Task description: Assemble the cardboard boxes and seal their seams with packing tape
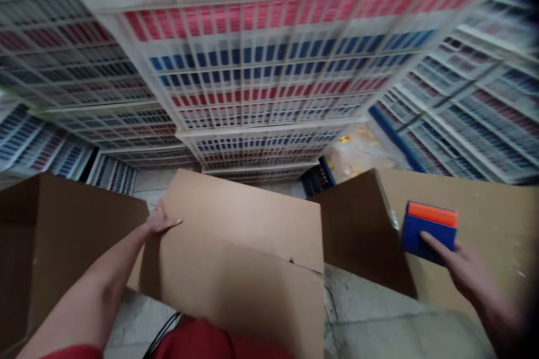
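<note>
Blue and orange, the pack (429, 238) is pinched over the right box (484, 196), 1 digit of the right hand (474, 275) along its face, others partly hidden, likely for grip. Left hand (156, 221), thumb spread, seemingly steadies the middle box's (244, 230) edge.

The head camera is looking out from the wearer's own height, facing forward and steeply down — it is taking in red clothing (197, 339) at the bottom edge, quite near, and a cardboard box (244, 230) just beyond. Stacked crates (269, 50) are filling the upper part, farther off, with tiled floor (366, 325) showing between — all in this single view.
</note>
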The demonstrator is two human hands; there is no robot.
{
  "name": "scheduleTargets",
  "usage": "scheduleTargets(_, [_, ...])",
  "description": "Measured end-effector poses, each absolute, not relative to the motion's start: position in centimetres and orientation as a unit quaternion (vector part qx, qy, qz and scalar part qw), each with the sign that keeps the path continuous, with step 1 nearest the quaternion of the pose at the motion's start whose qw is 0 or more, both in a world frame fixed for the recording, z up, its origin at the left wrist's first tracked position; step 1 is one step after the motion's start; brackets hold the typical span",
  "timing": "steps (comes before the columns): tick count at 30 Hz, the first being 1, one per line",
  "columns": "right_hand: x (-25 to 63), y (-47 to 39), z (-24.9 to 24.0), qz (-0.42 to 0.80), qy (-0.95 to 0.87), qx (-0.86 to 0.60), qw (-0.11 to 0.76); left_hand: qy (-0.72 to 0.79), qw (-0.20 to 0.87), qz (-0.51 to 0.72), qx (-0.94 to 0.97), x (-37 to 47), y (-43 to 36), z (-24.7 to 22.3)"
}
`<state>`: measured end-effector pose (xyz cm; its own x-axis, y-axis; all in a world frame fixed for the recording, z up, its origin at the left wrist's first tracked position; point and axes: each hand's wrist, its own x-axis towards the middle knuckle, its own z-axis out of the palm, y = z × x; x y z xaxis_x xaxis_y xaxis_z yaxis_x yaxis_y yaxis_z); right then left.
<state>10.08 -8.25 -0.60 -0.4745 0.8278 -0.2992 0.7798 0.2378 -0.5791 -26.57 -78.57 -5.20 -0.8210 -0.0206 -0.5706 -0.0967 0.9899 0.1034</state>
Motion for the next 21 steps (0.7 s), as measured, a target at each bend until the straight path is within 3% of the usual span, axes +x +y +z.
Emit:
scheduleTargets(6, [-1.4,-30.1,-0.3,0.591,-0.734,-0.317,-0.112,0.95,0.296,0.083,-0.058,-24.5,-79.8,-5.1])
scheduleTargets(10, [-8.5,-45.5,-1.3,0.679,-0.689,-0.126,-0.222,0.949,0.288,0.116,-0.047,-24.1,-80.9,-5.5])
scheduleTargets(16, [-15.8,-57.0,-1.0,0.673,-0.649,0.021,-0.355,0.924,0.345,0.146,-0.076,-24.8,-82.1,-7.2])
scheduleTargets(21, [-18.2,-58.8,-3.5,0.618,-0.666,0.008,-0.418,0.942,0.276,0.172,-0.078,-23.9,-82.3,-7.6])
